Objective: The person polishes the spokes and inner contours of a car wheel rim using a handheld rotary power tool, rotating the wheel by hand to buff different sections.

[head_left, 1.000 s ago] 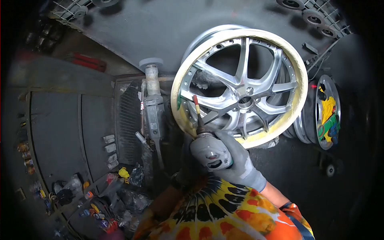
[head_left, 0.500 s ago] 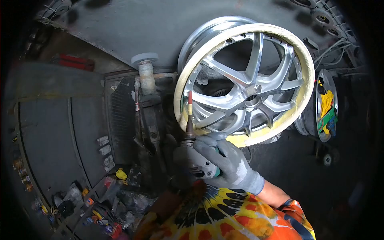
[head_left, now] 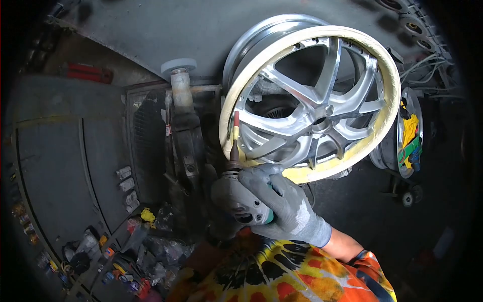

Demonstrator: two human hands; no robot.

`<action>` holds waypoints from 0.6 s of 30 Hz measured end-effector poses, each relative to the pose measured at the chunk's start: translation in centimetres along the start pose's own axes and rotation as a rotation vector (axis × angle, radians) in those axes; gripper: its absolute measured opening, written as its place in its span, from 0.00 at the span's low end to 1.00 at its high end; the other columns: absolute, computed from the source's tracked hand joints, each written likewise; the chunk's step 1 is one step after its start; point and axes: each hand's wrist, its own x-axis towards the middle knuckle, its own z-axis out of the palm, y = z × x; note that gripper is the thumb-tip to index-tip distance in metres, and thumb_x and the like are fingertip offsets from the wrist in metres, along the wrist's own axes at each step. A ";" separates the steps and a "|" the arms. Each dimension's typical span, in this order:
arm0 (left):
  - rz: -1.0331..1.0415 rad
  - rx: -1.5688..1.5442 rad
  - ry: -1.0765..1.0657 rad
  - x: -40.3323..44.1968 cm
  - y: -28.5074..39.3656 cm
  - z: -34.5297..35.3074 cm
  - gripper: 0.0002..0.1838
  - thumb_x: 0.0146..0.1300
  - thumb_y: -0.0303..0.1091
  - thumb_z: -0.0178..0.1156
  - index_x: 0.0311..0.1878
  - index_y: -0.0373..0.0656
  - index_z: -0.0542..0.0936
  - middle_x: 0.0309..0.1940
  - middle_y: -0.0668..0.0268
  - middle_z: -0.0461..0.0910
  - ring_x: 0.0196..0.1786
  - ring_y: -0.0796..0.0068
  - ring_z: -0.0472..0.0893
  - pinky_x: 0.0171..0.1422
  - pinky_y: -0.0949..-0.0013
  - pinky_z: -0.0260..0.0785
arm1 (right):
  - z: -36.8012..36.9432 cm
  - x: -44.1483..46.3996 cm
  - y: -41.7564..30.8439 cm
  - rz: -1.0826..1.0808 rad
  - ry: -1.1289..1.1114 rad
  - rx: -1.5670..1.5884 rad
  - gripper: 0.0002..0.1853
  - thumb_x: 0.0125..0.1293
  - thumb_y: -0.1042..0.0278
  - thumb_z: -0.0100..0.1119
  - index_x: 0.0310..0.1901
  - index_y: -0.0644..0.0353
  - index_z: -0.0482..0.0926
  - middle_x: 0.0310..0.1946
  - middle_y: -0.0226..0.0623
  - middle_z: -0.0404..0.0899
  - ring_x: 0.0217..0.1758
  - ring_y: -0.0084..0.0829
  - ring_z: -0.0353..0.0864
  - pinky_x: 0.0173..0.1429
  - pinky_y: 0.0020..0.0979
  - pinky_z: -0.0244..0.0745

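Observation:
My right hand [head_left: 289, 201], in a grey glove, wraps around the head of an angle grinder [head_left: 241, 199] with a green body. A tapered spindle on the grinder carries a slim bit [head_left: 236, 126] with a red tip and a yellowish band. The tip is at the left end of a spoke of a silver alloy wheel [head_left: 282, 123]; whether it touches cannot be made out. Pale yellow masking tape [head_left: 390, 110] covers the wheel's outer rim. My left hand [head_left: 221, 229] is in deep shadow at the grinder's lower left, closed against it, its fingers mostly hidden.
Left of the wheel stands a grey post with a round disc [head_left: 178, 65] on top. Another wheel [head_left: 412, 131], with yellow and green items in it, stands at the right. Grinding discs [head_left: 415, 27] hang at upper right. Clutter and plastic [head_left: 161, 256] fill the lower left.
The grinder and both hands have shifted slightly left, and the bit's tip sits a little higher along the wheel's left side. The wheel appears slightly shifted as the camera view moves.

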 end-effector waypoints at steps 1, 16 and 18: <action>-0.009 0.013 0.003 0.1 -0.1 0.0 0.38 0.77 0.65 0.43 0.69 0.38 0.74 0.63 0.54 0.79 0.63 0.60 0.80 0.69 0.55 0.72 | 0.0 0.1 0.0 -0.007 0.006 0.000 0.50 0.43 0.66 0.78 0.74 0.53 0.70 0.64 0.48 0.75 0.60 0.52 0.78 0.61 0.47 0.78; -0.048 0.029 0.018 1.1 -2.0 -0.1 0.42 0.76 0.70 0.39 0.66 0.36 0.75 0.60 0.52 0.81 0.61 0.57 0.82 0.69 0.55 0.74 | -0.8 -2.1 0.4 0.031 0.012 0.021 0.49 0.43 0.67 0.79 0.73 0.56 0.72 0.65 0.49 0.75 0.59 0.52 0.79 0.61 0.46 0.78; -0.047 0.021 0.023 1.0 -2.3 -0.2 0.43 0.76 0.71 0.39 0.66 0.36 0.75 0.60 0.51 0.81 0.61 0.56 0.82 0.69 0.55 0.74 | -0.9 -2.7 0.5 0.036 0.014 0.012 0.49 0.43 0.67 0.79 0.73 0.57 0.72 0.65 0.50 0.75 0.59 0.52 0.79 0.61 0.46 0.78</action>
